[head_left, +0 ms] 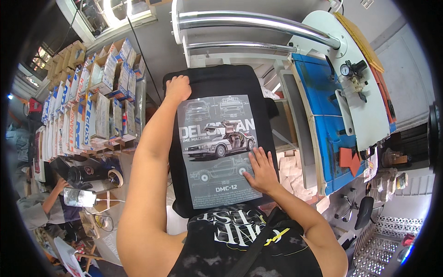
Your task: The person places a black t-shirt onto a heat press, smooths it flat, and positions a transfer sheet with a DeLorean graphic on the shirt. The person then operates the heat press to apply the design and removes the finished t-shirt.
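The black cloth (pixel 212 78) is spread out smooth in front of the person, its near edge close to their patterned top (pixel 217 254), likely so that both hands can reach all of it. On its middle lies the grey printed panel (pixel 220 152) with pictures of a car, squared roughly to the cloth; whether it is loose or fixed there, I cannot tell. The left hand (pixel 178 87) is at the cloth's far left corner, fingers curled down over it — perhaps to steady that end — though whether they are clamped on the fabric is hidden. The right hand (pixel 263 171) rests palm down on the right side of the cloth, over the panel's edge, fingers slightly apart and gripping nothing, which seems suited to smoothing or holding it flat. Beyond the cloth's far edge run thick metal bars (pixel 258 21); to its right stands a blue-covered panel (pixel 307 83) with orange-red squares (pixel 345 157). Long cartons (pixel 104 74) stand packed in rows to the cloth's left, presumably for easy picking — and lower on that side is another person's hand (pixel 61 184) beside a lit device (pixel 78 197).
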A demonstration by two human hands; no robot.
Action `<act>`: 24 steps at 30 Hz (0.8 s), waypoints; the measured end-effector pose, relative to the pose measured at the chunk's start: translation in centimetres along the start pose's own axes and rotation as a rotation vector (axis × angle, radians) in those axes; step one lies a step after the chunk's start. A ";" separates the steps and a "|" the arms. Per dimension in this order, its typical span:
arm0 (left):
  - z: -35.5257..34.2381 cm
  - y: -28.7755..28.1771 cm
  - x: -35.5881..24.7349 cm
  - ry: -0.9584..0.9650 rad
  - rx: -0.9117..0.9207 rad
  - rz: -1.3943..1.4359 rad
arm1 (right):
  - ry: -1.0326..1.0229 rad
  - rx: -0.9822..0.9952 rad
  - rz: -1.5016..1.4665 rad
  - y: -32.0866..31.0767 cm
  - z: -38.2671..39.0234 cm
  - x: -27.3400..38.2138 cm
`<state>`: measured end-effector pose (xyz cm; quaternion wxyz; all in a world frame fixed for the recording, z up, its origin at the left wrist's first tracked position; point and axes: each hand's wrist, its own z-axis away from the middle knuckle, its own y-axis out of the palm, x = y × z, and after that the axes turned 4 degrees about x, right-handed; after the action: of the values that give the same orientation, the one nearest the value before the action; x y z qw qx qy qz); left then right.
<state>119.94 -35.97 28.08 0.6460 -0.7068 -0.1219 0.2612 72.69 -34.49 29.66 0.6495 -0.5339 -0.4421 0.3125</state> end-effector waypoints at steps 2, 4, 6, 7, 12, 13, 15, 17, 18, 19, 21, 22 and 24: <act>-0.4 0.7 -1.3 0.137 -0.155 0.081 | 0.013 -0.042 -0.022 -0.5 -0.6 0.3; -0.8 1.7 -2.8 0.250 -0.247 0.160 | 0.068 -0.080 -0.107 -1.1 -1.1 0.5; -1.4 2.4 -3.9 0.223 -0.223 0.157 | 0.097 -0.144 -0.136 -1.7 -1.7 0.4; -1.8 2.5 -4.2 0.206 -0.179 0.170 | 0.142 -0.131 -0.172 -2.0 -2.1 0.3; -2.1 0.7 -1.2 -0.005 0.045 0.181 | 0.403 -0.083 -0.317 -3.0 -5.5 -0.8; -1.1 0.1 -0.1 -0.054 0.078 0.085 | 0.489 -0.029 -0.377 -3.2 -6.1 -1.0; 3.2 -0.7 1.4 -0.125 -0.158 0.053 | 0.585 0.009 -0.380 -3.4 -7.3 -1.5; 9.4 -1.5 2.0 -0.043 -0.363 0.170 | 0.645 0.029 -0.423 -3.5 -7.9 -2.0; 13.1 -1.5 1.5 0.052 -0.407 0.279 | 0.630 -0.020 -0.358 -3.5 -8.2 -2.2; 17.2 -1.5 0.8 0.106 -0.414 0.400 | 0.619 0.005 -0.400 -3.5 -8.2 -2.4; 25.2 -1.3 -1.3 0.176 -0.349 0.365 | 0.648 0.111 -0.483 -3.3 -8.3 -3.0; 28.4 -1.2 -2.5 0.178 -0.310 0.392 | 0.639 0.104 -0.487 -3.1 -8.3 -3.2; 33.1 -0.8 -4.6 0.168 -0.223 0.413 | 0.659 0.128 -0.580 -2.8 -8.5 -3.6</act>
<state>98.84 -10.07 28.91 0.5049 -0.8028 0.0512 0.3130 78.70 -41.84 31.14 0.8482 -0.4177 -0.3228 -0.0426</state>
